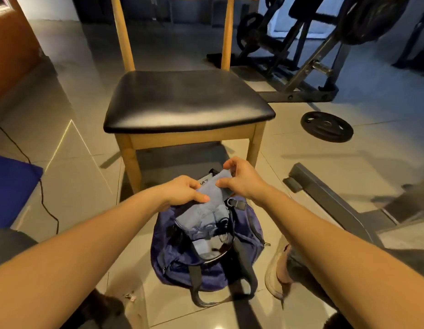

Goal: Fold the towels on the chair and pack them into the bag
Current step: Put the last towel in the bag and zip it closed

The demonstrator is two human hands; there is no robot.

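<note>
Head view, down past both forearms. In the lower centre of the frame, a dark blue bag (182, 267) on the tiled floor (82, 176), mouth open, straps splayed toward the bottom edge. Over the opening, a grey-blue towel (207, 211), folded into a narrow bundle, lower end already inside the mouth, upper end raised between both hands.

Left hand (185, 189) at centre frame, fingers (194, 185) curled over the towel's left edge, thumb pressed onto the cloth: grasping the towel. Right hand (242, 180) just to the right and slightly higher, fingers (228, 163) pinching the towel's top corner: also grasping the towel. More pale cloth deeper in the bag below the bundle; impossible to tell whether another towel or a fold of the same one.

In the upper centre, a wooden chair (182, 100) with a black padded seat, no towel in sight on it. Judged from that: folding apparently finished, packing in its last stretch. Probably left to do: push the bundle fully down into the bag and let go with both hands.

Elsewhere: a weight plate (326, 126) flat on the floor right of the chair, gym frames (289, 39) at upper right, a padded bench (329, 200) slanting along the right side, a pale shoe (276, 269) beside the bag at lower right, a blue mat (11, 186) at the left edge.
</note>
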